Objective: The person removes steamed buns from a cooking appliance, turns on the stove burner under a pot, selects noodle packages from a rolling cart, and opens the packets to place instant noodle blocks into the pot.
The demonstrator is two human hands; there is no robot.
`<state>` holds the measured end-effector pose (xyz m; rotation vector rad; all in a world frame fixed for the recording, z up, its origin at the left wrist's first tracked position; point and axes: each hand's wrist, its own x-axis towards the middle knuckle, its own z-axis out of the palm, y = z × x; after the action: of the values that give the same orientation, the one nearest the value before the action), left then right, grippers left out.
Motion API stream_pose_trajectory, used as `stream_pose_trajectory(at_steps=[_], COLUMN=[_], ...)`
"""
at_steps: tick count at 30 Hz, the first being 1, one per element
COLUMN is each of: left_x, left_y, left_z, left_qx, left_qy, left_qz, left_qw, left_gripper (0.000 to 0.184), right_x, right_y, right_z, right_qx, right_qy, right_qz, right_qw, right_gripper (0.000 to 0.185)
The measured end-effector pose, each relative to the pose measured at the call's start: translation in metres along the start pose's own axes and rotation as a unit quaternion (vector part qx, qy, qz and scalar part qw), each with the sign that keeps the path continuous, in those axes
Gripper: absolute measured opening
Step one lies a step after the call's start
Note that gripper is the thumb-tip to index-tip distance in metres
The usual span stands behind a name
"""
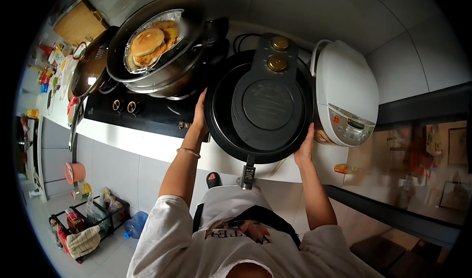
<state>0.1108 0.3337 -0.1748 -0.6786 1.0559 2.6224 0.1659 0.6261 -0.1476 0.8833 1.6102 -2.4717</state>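
Observation:
A large black round pan with a short handle pointing toward me stands on the white counter, and a dark grey appliance with two gold knobs lies in or over it. My left hand is against the pan's left side, and my right hand is against its lower right side. Both sets of fingers curve behind the rim and are partly hidden. To the left, a burger and other food sit on foil in a metal pan on the black stove.
A white rice cooker stands right of the pan. The black stove and a lidded wok are at left. A small orange-yellow item lies by the counter's right end. A rack and blue bottle are on the floor.

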Motion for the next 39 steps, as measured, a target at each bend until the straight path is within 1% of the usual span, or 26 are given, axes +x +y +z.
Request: stream_pose_trajectory(at_steps=[2, 3, 4, 6, 7, 10, 12, 14, 15, 18, 20, 22, 23, 24, 26, 27, 28, 30, 31, 32, 33, 34, 35, 36, 38, 39], left_x=[-0.006, -0.007, -0.01, -0.028, -0.033, -0.043, -0.053, -0.059, -0.061, -0.066, -0.074, -0.094, -0.098, -0.106, -0.121, -0.127, -0.133, -0.147, -0.148, -0.152, -0.156, -0.159, -0.16, -0.168, -0.179, -0.182], left_y=[0.002, 0.002, 0.001, 0.003, 0.002, -0.004, -0.008, -0.012, -0.016, -0.028, -0.034, -0.031, -0.035, -0.033, -0.028, -0.026, -0.023, -0.018, -0.019, -0.019, -0.018, -0.015, -0.014, -0.012, -0.007, -0.009], left_z=[0.004, 0.008, 0.011, 0.018, 0.018, 0.009, 0.005, -0.003, -0.007, -0.033, -0.045, -0.042, -0.051, -0.052, -0.055, -0.06, -0.066, -0.08, -0.093, -0.102, -0.111, -0.122, -0.131, -0.127, -0.128, -0.136], left_qx=[-0.007, -0.011, -0.009, 0.041, 0.021, 0.02, 0.03, 0.019, 0.018, -0.009, -0.016, 0.014, 0.057, 0.059, 0.082, 0.056, 0.06, 0.132, 0.079, 0.114, 0.115, 0.115, 0.053, 0.074, 0.014, 0.02], left_qy=[-0.007, -0.001, -0.002, 0.043, 0.037, 0.032, 0.047, 0.044, 0.061, 0.051, 0.065, 0.066, 0.068, 0.064, 0.101, 0.105, 0.099, 0.093, 0.053, 0.064, 0.055, 0.045, 0.016, 0.008, 0.011, 0.005], left_qz=[0.001, 0.032, 0.031, 0.051, 0.053, 0.083, 0.086, 0.094, 0.108, 0.116, 0.111, 0.108, 0.121, 0.119, 0.123, 0.107, 0.101, 0.109, 0.114, 0.127, 0.122, 0.115, 0.092, 0.101, 0.039, 0.034], left_qw=[1.0, 0.999, 0.999, 0.997, 0.998, 0.996, 0.995, 0.994, 0.992, 0.992, 0.992, 0.992, 0.989, 0.989, 0.984, 0.987, 0.988, 0.981, 0.989, 0.983, 0.984, 0.986, 0.994, 0.992, 0.999, 0.999], left_gripper=[0.049, 0.05, 0.05, 0.051, 0.049, 0.048, 0.047, 0.046, 0.046, 0.046, 0.046, 0.045, 0.045, 0.045, 0.045, 0.043, 0.043, 0.042, 0.043, 0.043, 0.043, 0.043, 0.043, 0.043, 0.042, 0.042], right_x=[0.001, -0.001, -0.002, -0.001, -0.01, -0.02, -0.024, -0.033, -0.037, -0.052, -0.063, -0.072, -0.077, -0.085, -0.102, -0.112, -0.126, -0.147, -0.155, -0.164, -0.176, -0.186, -0.193, -0.199, -0.214, -0.224], right_y=[0.001, 0.001, 0.001, 0.007, 0.002, 0.005, 0.006, 0.004, 0.003, 0.001, 0.002, 0.006, 0.01, 0.015, 0.028, 0.03, 0.032, 0.042, 0.048, 0.053, 0.056, 0.062, 0.069, 0.076, 0.087, 0.09], right_z=[-0.001, 0.0, 0.0, -0.005, 0.0, -0.004, -0.006, -0.005, -0.006, -0.011, -0.015, -0.023, -0.026, -0.026, -0.025, -0.02, -0.015, -0.012, -0.014, -0.014, -0.008, -0.009, -0.014, -0.019, -0.026, -0.026], right_qx=[0.016, 0.018, 0.021, 0.037, 0.041, 0.045, 0.047, 0.031, 0.032, 0.002, -0.001, -0.009, -0.019, -0.016, -0.053, -0.05, -0.038, -0.02, -0.003, 0.015, 0.01, 0.045, 0.04, 0.034, 0.041, 0.049], right_qy=[-0.005, -0.005, -0.005, -0.001, -0.002, 0.0, 0.0, 0.019, 0.02, 0.011, -0.002, -0.017, -0.035, -0.03, 0.043, 0.049, 0.067, 0.099, 0.05, 0.002, 0.049, 0.033, 0.03, 0.024, 0.033, 0.045], right_qz=[-0.005, -0.003, 0.0, 0.005, 0.008, 0.015, 0.013, -0.008, -0.011, -0.032, -0.036, -0.041, -0.047, -0.05, -0.07, -0.073, -0.058, -0.045, -0.046, -0.047, -0.042, -0.027, -0.044, -0.062, -0.08, -0.087], right_qw=[1.0, 1.0, 1.0, 0.999, 0.999, 0.999, 0.999, 0.999, 0.999, 0.999, 0.999, 0.999, 0.998, 0.998, 0.995, 0.995, 0.995, 0.994, 0.998, 0.999, 0.998, 0.998, 0.998, 0.997, 0.995, 0.994], right_gripper=[0.075, 0.074, 0.073, 0.071, 0.07, 0.068, 0.067, 0.066, 0.066, 0.065, 0.064, 0.064, 0.063, 0.063, 0.062, 0.062, 0.062, 0.061, 0.06, 0.059, 0.058, 0.057, 0.056, 0.056, 0.055, 0.055])
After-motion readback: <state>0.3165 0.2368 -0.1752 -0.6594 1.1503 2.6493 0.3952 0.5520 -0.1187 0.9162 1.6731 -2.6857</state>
